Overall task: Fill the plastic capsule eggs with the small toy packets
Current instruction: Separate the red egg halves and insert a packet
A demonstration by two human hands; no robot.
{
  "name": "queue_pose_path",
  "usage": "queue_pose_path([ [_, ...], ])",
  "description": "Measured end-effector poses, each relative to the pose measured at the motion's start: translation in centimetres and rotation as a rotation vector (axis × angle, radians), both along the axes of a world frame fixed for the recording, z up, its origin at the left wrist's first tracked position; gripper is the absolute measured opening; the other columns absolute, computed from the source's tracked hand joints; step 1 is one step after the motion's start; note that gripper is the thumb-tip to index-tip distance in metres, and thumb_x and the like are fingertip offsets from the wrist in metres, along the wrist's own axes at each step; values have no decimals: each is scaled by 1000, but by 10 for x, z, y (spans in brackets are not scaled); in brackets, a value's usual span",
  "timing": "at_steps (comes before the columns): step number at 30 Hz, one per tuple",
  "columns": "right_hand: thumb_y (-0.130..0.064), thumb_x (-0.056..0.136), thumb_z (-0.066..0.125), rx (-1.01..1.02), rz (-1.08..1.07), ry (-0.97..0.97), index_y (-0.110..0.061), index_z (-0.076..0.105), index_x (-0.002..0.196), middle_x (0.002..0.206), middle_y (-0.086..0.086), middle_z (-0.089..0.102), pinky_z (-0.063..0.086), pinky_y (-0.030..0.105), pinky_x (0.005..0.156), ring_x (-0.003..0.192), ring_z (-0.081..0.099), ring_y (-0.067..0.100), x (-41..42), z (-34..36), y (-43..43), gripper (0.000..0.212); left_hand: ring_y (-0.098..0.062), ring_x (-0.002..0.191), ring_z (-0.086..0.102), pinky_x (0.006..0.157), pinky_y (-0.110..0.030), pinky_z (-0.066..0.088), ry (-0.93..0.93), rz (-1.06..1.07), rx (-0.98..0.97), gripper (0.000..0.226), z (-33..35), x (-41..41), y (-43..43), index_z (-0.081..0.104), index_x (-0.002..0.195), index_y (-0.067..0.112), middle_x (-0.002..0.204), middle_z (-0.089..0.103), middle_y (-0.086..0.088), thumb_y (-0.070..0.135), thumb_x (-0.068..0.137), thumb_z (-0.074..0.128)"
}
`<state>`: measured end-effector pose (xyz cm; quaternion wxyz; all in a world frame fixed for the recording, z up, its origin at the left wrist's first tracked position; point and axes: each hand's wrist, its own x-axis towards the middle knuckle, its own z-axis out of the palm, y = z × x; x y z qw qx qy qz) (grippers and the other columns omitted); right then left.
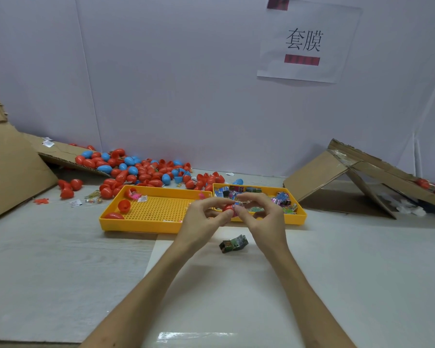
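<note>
My left hand (203, 217) holds a red capsule egg half (228, 208) between thumb and fingers, above the near edge of two yellow trays. My right hand (261, 214) pinches a small toy packet (237, 203) at the egg's mouth. The right yellow tray (302, 215) holds several colourful toy packets (281, 199). The left yellow tray (146, 225) has a perforated floor with a few red egg halves (124, 205) in it. A dark folded toy packet (233, 243) lies on the white sheet below my hands.
A large heap of red and blue capsule eggs (136, 169) lies behind the left tray. Cardboard flaps lie at the far left (13, 167) and right (342, 172). A paper sign (307, 41) hangs on the white wall. Loose packets (93, 197) lie left of the trays.
</note>
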<state>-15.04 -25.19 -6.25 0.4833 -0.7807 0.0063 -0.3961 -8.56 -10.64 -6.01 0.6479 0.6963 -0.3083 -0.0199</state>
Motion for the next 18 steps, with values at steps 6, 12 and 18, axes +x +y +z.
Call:
queue_pose_path([
  [6,-18,82,84,-15,-84,-81,-29,62,101,103,-11,60,51,23,64,81,63,10,3,-4,3,31,-8,88,73,72,-20,58,46,-21,-44,19,-1,1,1,76,107,25,100,76,5,17,90,75],
  [12,-25,87,79,-149,-189,-215,-26,54,86,85,-5,52,42,14,58,68,51,13,3,-9,11,25,-17,96,75,79,-26,60,262,-123,-200,19,2,1,3,77,104,24,99,79,0,21,86,76],
  [18,-16,86,79,-271,-139,-257,-19,64,107,102,-6,59,46,8,73,85,61,9,3,-13,21,26,-25,102,74,77,-26,60,515,-219,-428,37,4,2,6,73,112,8,108,76,-13,20,78,77],
])
